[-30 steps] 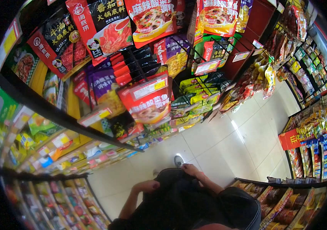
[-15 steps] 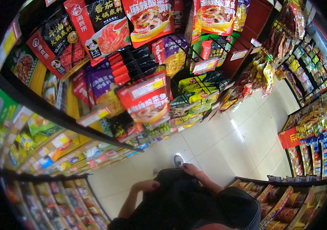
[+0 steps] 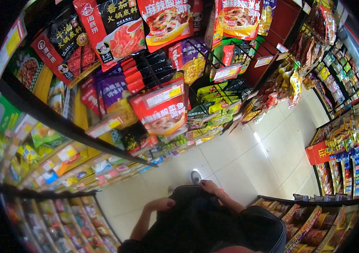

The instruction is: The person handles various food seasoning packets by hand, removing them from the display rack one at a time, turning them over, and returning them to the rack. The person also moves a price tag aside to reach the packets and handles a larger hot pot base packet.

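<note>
My left hand (image 3: pixel 162 204) is low in the head view, its fingers curled closed beside the left edge of my dark clothing (image 3: pixel 188 219). Against the upper right edge of that clothing is my right hand (image 3: pixel 208 186), also closed. Whether either one grips the cloth or something small is hidden. Both hands are well below the racks of seasoning packets. Hanging nearest above them is a red packet (image 3: pixel 160 116) behind a price tag (image 3: pixel 162 96). Higher up hang a tomato hot pot base packet (image 3: pixel 120 36) and another red and yellow packet (image 3: pixel 166 23).
A shelf unit with a dark edge (image 3: pixel 78 133) runs along the left. Pale floor tiles (image 3: pixel 246 156) lie around my shoe (image 3: pixel 196 177). More goods stand on a lower right shelf (image 3: pixel 310 227), on a lower left shelf (image 3: pixel 61 221) and by a red display box (image 3: pixel 319 152).
The view has shifted very slightly, so the hanging packets sit a little further right. Both hands keep the same closed pose and place.
</note>
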`<state>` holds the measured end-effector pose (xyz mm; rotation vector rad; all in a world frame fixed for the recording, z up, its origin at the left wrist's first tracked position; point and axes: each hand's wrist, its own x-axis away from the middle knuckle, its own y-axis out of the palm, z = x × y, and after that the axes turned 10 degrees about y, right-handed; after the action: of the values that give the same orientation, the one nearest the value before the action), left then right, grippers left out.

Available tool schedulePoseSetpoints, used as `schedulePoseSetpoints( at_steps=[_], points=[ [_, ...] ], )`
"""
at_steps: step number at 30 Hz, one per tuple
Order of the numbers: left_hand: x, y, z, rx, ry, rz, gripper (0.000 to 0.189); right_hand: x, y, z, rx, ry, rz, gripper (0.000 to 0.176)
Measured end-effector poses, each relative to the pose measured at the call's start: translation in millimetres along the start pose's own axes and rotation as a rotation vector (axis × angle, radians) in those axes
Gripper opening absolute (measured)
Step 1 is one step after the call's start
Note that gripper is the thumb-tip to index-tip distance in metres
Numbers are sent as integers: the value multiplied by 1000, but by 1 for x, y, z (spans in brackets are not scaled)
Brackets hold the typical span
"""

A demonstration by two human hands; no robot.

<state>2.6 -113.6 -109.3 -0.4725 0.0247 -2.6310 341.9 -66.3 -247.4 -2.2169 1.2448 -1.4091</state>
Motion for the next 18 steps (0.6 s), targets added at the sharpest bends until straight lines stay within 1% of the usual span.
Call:
schedulePoseSetpoints(
  at_steps=[5,8,11,18],
  points=[
    [-1,6,-16,-24,-3,22,13,0,-1,-1,-11,-1,-3,35],
    [1,10,-17,5,26,107,17,1,-2,-3,-3,11,-13,35],
    [-1,12,-28,35,35,109,20,-7,-1,4,35,4,-91,38],
    [-2,14,-29,62,47,131,20,-4,-3,3,22,20,-95,41]
  ],
)
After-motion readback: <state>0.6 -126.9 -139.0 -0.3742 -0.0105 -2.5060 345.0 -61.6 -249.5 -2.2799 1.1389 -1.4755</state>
